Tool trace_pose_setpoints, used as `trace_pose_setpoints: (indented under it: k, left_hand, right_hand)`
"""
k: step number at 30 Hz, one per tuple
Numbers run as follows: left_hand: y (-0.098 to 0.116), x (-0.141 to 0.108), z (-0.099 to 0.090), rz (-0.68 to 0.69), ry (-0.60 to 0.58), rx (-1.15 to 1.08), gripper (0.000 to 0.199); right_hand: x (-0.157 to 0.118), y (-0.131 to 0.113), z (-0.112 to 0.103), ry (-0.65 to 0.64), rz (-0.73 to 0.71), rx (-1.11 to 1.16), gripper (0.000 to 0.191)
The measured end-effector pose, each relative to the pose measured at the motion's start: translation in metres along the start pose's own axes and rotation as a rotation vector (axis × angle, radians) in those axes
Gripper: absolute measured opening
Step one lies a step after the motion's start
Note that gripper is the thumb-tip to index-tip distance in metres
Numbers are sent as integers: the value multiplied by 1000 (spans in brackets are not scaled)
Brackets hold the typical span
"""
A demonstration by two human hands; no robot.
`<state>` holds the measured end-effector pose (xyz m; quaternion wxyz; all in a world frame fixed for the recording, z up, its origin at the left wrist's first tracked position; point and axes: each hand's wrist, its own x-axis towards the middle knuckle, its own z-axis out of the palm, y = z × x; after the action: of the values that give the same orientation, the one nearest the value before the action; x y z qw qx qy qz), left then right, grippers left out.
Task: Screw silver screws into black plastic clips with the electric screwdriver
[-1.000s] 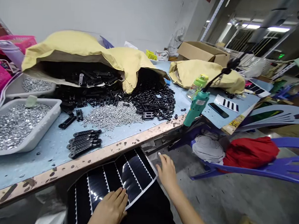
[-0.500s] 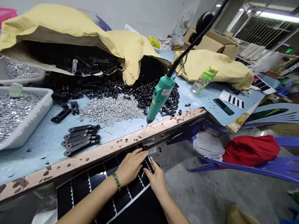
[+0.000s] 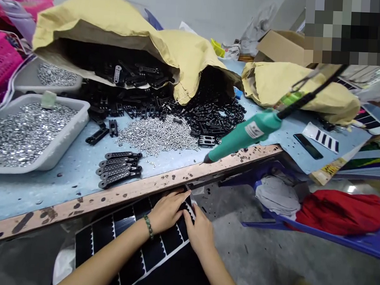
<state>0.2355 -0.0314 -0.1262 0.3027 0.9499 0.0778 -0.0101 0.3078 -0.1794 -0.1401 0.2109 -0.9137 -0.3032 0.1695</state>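
Note:
On my lap lies a sheet of black rectangular stickers [image 3: 153, 251] with white scalloped gaps, reaching under the table edge. My left hand [image 3: 168, 211], with a green bead bracelet [image 3: 149, 227] at the wrist, rests on the sheet's upper part, its fingers together and stretched toward the far right corner. Beside it my right hand [image 3: 199, 227] is at the sheet's right edge, thumb and fingers closed on that edge near the corner. A teal electric screwdriver [image 3: 245, 134] hangs tilted above the table edge, touched by neither hand.
The blue table [image 3: 62, 187] bears black arms [image 3: 121, 169], a pile of silver screws [image 3: 159, 135], a grey tray [image 3: 56, 147] of metal parts and yellow sacks [image 3: 103, 21]. A purple chair [image 3: 340, 239] with red cloth [image 3: 341, 212] stands at the right.
The view has shifted, and the screwdriver has swung from nearly upright to a strong tilt. Both hands stay near the sheet's far right corner, with small finger movements.

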Motion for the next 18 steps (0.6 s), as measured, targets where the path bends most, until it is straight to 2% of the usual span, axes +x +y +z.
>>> trace_pose_setpoints:
  k: [4, 7, 10, 13, 15, 16, 17, 18]
  left_hand:
    - [0, -2, 1, -3, -4, -11, 70]
    - [-1, -2, 3, -10, -3, -32, 70]
    - [-2, -2, 3, 4, 2, -74, 67]
    - [6, -3, -5, -25, 9, -178, 62]
    - [18, -3, -15, -89, 51, -357, 44]
    - [25, -3, -21, -133, 57, -507, 33]
    - [32, -4, -28, -177, 37, -702, 33]
    - [39, -4, -36, -219, -24, -936, 45]
  right_hand:
    - [15, 4, 2, 47, -61, -42, 37]
    - [26, 20, -7, 55, -88, -17, 42]
    - [34, 43, -29, 136, -64, 3, 53]
    - [40, 53, -59, 261, -14, -11, 53]
    - [43, 43, -76, 362, -62, -28, 47]
    - [45, 33, -81, 417, -144, -34, 42]
    - [46, 20, -84, 466, -265, -36, 36]
    - [47, 5, -85, 504, -410, -33, 30]
